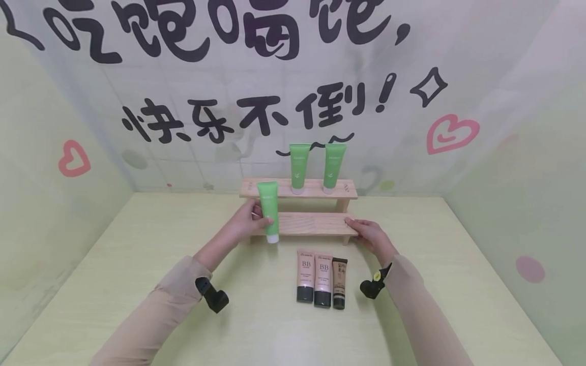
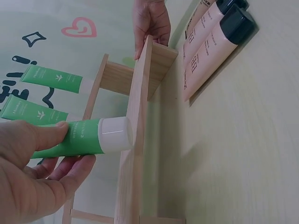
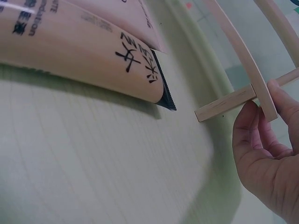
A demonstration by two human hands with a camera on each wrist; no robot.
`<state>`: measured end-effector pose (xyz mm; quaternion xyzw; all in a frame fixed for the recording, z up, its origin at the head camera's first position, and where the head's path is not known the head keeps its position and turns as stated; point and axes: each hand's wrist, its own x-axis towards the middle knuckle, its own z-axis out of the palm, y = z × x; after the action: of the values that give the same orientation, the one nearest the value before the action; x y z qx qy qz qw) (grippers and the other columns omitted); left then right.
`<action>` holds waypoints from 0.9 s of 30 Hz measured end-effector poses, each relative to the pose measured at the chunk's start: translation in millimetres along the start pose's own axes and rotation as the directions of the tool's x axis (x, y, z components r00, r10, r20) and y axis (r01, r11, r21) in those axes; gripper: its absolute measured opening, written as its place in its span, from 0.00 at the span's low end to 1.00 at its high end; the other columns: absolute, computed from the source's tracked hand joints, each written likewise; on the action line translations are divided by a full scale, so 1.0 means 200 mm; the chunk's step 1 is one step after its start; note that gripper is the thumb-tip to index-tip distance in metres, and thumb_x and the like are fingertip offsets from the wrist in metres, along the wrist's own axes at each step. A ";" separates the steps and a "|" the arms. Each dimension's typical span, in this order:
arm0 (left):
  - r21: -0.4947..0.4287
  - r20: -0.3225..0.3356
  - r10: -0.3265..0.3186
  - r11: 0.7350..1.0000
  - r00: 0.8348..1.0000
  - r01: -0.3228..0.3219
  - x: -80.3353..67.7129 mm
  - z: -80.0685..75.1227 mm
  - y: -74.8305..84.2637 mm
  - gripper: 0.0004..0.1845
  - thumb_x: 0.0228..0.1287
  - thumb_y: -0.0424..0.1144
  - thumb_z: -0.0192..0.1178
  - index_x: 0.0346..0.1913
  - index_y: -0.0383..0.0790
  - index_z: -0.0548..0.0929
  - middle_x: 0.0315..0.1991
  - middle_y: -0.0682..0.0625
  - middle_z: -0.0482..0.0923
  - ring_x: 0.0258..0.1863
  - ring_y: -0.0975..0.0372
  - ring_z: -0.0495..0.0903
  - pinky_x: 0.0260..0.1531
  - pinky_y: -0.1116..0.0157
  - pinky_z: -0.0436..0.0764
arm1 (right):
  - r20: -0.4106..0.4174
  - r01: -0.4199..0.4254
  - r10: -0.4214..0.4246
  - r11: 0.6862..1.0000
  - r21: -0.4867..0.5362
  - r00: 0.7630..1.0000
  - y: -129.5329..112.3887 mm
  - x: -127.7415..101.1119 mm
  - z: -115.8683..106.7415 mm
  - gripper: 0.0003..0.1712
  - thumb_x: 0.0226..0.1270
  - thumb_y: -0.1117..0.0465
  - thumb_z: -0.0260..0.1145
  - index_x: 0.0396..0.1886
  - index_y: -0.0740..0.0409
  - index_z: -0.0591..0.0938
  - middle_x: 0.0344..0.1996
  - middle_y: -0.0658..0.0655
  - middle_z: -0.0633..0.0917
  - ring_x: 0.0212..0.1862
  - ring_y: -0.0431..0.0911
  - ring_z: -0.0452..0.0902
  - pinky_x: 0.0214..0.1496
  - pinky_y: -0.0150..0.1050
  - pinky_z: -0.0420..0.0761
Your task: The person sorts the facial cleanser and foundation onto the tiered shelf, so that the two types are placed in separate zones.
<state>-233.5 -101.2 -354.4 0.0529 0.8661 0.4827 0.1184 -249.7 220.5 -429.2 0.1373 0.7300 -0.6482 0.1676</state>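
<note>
One green tube (image 1: 268, 211) stood near the centre of the head view, its long axis close to vertical, white cap (image 1: 272, 238) pointing down at the front edge of the lower shelf of the wooden rack (image 1: 316, 223) and flat crimped end up. In the left wrist view the same tube lay almost level across the lower left of the frame, cap to the right, touching the shelf edge. It was bright green with small pale print and a smooth white cap. The left hand (image 1: 249, 219) pinched the tube's body, thumb on one face and fingers curled under the other. The right hand (image 1: 372, 235), right of centre, gripped the rack's right end, thumb over the shelf edge. Two more green tubes (image 1: 317, 166) stood cap-down on the upper shelf. Three beige tubes (image 1: 322, 280) lay side by side on the table (image 1: 137, 264) below the rack.
</note>
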 end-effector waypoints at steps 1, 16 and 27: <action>0.000 -0.006 0.001 1.000 1.000 -0.001 0.01 -0.01 0.00 0.27 0.57 0.36 0.61 0.58 0.33 0.64 0.45 0.42 0.72 0.45 0.55 0.73 0.46 0.64 0.78 | -0.004 -0.001 0.001 1.000 -0.001 1.000 0.00 0.00 0.00 0.37 0.66 0.50 0.56 0.64 0.73 0.60 0.61 0.67 0.69 0.53 0.44 0.74 0.67 0.44 0.67; -0.022 -0.091 0.047 0.999 0.995 -0.049 0.07 -0.10 0.03 0.26 0.60 0.34 0.58 0.59 0.31 0.61 0.47 0.40 0.69 0.47 0.52 0.72 0.49 0.59 0.76 | -0.006 0.011 -0.011 1.000 -0.008 1.000 0.00 0.00 0.00 0.37 0.67 0.49 0.55 0.64 0.73 0.60 0.62 0.68 0.67 0.57 0.47 0.71 0.68 0.44 0.66; -0.039 -0.156 0.089 0.995 0.984 -0.096 0.12 -0.14 0.03 0.26 0.61 0.33 0.56 0.60 0.31 0.60 0.50 0.36 0.69 0.49 0.50 0.72 0.52 0.57 0.77 | 0.012 0.001 -0.002 1.000 0.007 1.000 -0.01 -0.01 0.00 0.37 0.66 0.50 0.56 0.64 0.74 0.60 0.54 0.62 0.75 0.46 0.38 0.75 0.65 0.41 0.70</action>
<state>-263.9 -116.6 -337.8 0.0528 0.8580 0.5100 0.0300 -249.2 220.9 -427.2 0.1334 0.7269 -0.6516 0.1711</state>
